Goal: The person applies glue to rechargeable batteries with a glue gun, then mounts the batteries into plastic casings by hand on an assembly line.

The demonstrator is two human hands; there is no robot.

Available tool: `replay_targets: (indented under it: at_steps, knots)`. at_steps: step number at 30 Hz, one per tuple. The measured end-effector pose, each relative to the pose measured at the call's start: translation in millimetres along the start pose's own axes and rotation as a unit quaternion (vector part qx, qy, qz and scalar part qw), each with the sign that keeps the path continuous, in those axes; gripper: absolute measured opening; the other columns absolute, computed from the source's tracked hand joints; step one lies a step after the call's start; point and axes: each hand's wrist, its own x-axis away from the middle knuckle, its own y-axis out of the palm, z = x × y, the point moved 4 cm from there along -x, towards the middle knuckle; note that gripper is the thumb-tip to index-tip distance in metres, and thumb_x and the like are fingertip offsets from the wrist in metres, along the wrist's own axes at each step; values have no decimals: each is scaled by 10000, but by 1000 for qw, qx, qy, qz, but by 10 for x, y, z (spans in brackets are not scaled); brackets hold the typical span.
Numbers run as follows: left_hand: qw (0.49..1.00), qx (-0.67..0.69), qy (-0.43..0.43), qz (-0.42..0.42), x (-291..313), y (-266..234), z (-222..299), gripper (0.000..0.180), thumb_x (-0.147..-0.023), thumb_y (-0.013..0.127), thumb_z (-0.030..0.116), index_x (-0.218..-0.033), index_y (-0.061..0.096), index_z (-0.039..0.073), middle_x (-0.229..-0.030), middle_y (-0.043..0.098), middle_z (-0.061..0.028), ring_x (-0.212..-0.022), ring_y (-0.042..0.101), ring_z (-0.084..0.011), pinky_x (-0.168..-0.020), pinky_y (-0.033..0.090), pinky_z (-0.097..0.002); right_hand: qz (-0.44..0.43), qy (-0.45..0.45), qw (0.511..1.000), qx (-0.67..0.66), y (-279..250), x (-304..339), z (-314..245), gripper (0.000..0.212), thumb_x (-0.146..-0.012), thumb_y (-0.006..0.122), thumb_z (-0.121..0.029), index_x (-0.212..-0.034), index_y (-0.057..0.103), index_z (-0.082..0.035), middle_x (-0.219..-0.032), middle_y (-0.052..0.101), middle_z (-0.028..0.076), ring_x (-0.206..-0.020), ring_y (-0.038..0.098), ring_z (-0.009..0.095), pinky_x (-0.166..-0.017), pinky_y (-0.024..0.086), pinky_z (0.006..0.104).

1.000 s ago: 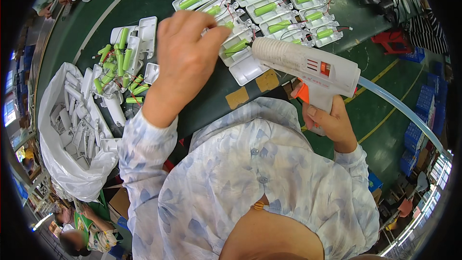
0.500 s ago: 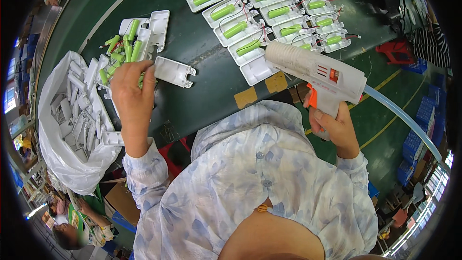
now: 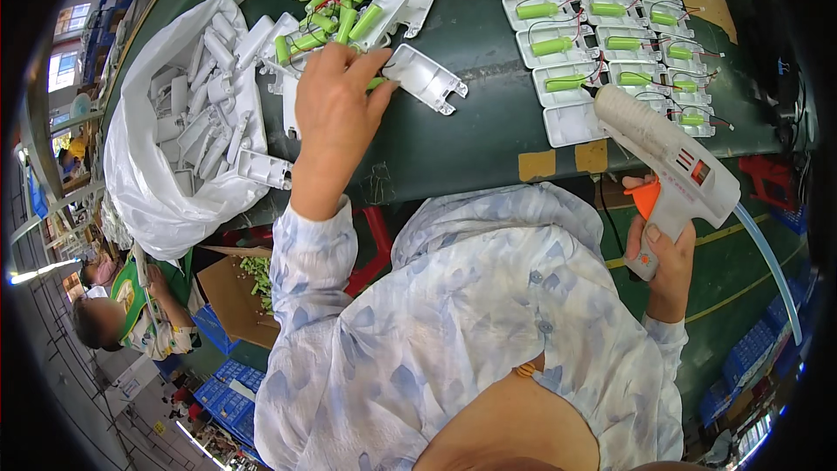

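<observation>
My left hand (image 3: 336,118) is closed at the pile's near side, thumb and fingers pinched round a green battery (image 3: 375,84) that is mostly hidden. An open white plastic shell (image 3: 427,78) lies just right of its fingertips. Beyond the knuckles, loose green batteries (image 3: 347,22) with thin wires lie heaped on white shells. My right hand (image 3: 667,253) grips a white hot glue gun (image 3: 676,166) by its handle, with fingers by the orange trigger. Its nozzle points up and left, over the nearest shells in rows of white shells (image 3: 571,125), most holding a green battery.
A white plastic bag (image 3: 131,170) full of white casing parts stands left on the green table (image 3: 471,144). A pale blue hose (image 3: 772,253) trails from the gun. Below left are a cardboard box (image 3: 231,296) and a person in green (image 3: 139,296). A red stool (image 3: 772,179) stands right.
The whole view has swung, so the table and both hands sit farther right. Against the shells and the pile, the left hand and the glue gun have barely moved.
</observation>
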Motion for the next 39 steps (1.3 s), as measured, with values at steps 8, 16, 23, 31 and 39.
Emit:
replay_targets:
  at_steps: [8, 16, 23, 31, 39]
  knots:
    - [893, 372, -165, 191, 56, -68, -505, 112, -878, 715, 71, -989, 716, 56, -1071, 654, -74, -943, 615, -143, -812, 469, -254, 17, -5, 1000, 1, 5, 91, -2, 581, -835, 600, -190, -1330, 450, 75, -1293, 593, 218, -566, 539, 132, -511, 446, 253]
    - [923, 381, 20, 55, 0, 161, 527, 85, -878, 662, -1, -962, 669, -6, -900, 671, -106, -827, 640, -223, -733, 498, -295, 27, 16, 999, -4, -15, 151, -1, 579, -824, 590, -179, -1334, 461, 65, -1263, 605, 210, -575, 541, 134, -538, 450, 262]
    - [947, 307, 75, -56, -166, 583, 760, 82, -850, 657, 16, -932, 652, 10, -828, 615, -136, -766, 612, -320, -661, 489, -367, -6, 35, 999, 11, 0, 134, -80, 492, -850, 604, -189, -1271, 513, 49, -1012, 646, 121, -596, 537, 113, -552, 440, 255]
    - [987, 134, 84, 16, 63, 630, 925, 214, -680, 749, 192, -796, 595, 100, -805, 538, -84, -708, 611, -274, -576, 505, -400, 22, -1, 999, -24, -31, 126, 92, 541, -768, 617, -201, -1233, 514, 55, -1043, 651, 154, -477, 523, 142, -423, 410, 263]
    - [992, 109, 50, 35, 325, 658, 996, 63, -777, 623, 110, -781, 571, 74, -793, 520, -98, -711, 600, -270, -581, 507, -399, 2, 6, 998, -58, -68, 251, 80, 541, -751, 596, -86, -1247, 466, 86, -1092, 631, 186, -527, 565, 180, -477, 459, 294]
